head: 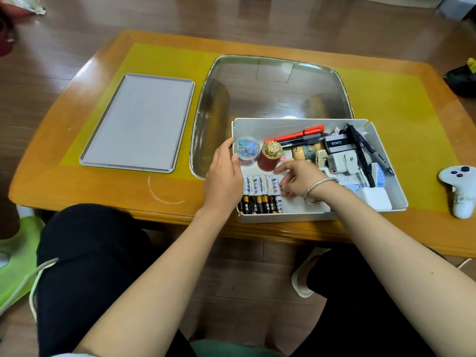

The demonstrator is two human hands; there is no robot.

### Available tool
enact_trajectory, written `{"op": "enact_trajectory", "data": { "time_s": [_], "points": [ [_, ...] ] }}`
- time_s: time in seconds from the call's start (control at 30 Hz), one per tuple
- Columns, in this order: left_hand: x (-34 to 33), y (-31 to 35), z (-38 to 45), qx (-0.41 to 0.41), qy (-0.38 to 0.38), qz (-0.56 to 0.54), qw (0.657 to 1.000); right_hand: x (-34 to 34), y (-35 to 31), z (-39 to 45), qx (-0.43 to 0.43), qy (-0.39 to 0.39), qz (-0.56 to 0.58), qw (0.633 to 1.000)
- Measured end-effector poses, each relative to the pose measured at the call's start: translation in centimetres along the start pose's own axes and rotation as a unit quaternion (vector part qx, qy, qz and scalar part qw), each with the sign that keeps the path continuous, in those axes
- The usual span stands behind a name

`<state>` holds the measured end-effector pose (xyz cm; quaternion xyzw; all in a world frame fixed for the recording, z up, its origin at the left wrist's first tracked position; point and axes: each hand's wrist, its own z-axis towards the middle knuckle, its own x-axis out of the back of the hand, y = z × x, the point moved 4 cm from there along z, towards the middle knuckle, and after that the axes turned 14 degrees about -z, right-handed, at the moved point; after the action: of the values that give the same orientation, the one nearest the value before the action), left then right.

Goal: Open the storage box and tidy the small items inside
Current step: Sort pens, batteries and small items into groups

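- The storage box (381, 140) sits open at the near edge of the desk (64, 161), partly over a clear inset panel (270, 86); its grey lid (139, 122) lies flat on the yellow mat, well apart to the left. So I judge the opening done and the tidying in hand.
- My left hand (224, 176) rests on the box's left wall, fingers gently curved along the rim beside the clear round tub (246, 149). I cannot tell whether it pinches the wall or only steadies it; I would keep it there as a brace.
- My right hand (298, 179), bangled at the wrist, hovers inside the box with fingers spread and relaxed, grip open and holding nothing, fingertips just beside the row of batteries (260, 194) and near the red jar with the gold top (269, 157).
- The batteries lie side by side in two rows at the near left corner. To do this well I would nudge the last ones flush with flat fingertips instead of lifting them, since round cells roll.
- The red jar stands upright close to my knuckles; I would keep the hand low and slow so it does not topple.
- The right half is still jumbled: pens (296, 135), a black-and-white labelled gadget (337, 144), small cards. I would sort those next, long things along the far wall.
- The white game controller (459, 188) on the right stays out of it.
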<state>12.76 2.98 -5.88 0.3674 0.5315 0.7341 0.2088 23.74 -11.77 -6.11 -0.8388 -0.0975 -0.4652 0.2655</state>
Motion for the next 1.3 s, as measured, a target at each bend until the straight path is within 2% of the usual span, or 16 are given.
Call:
{"op": "enact_trajectory", "data": {
  "time_s": [0.13, 0.27, 0.47, 0.6, 0.73, 1.07, 1.2, 1.3],
  "points": [
    [0.0, 0.0, 0.0, -0.007, 0.000, 0.002, 1.000, 2.4, 0.5, -0.6, 0.021, 0.036, -0.063, 0.997],
    [0.0, -0.2, 0.0, -0.006, 0.004, -0.001, 1.000, 4.0, 0.9, -2.5, 0.089, -0.023, -0.155, 0.984],
    [0.0, -0.2, 0.1, -0.012, 0.008, -0.002, 1.000, 4.3, 3.1, -3.6, 0.074, -0.071, -0.310, 0.945],
    [-0.1, -0.4, 0.1, -0.007, 0.009, -0.001, 1.000, 3.2, 4.6, -3.5, 0.047, -0.097, -0.437, 0.893],
    [-0.1, -0.4, 0.2, -0.002, 0.007, 0.003, 1.000, 3.0, 5.4, -3.1, 0.034, -0.084, -0.466, 0.880],
    [-0.1, -0.5, 0.2, -0.007, 0.005, -0.008, 1.000, 2.0, 4.3, -2.6, 0.124, -0.075, -0.561, 0.815],
    [-0.1, -0.4, 0.2, -0.009, 0.007, -0.003, 1.000, 1.7, 3.7, -2.6, 0.158, -0.070, -0.530, 0.830],
    [0.0, -0.4, 0.3, -0.011, 0.010, 0.001, 1.000, 2.2, 2.4, -2.9, 0.204, 0.008, -0.432, 0.879]
  ]
}}
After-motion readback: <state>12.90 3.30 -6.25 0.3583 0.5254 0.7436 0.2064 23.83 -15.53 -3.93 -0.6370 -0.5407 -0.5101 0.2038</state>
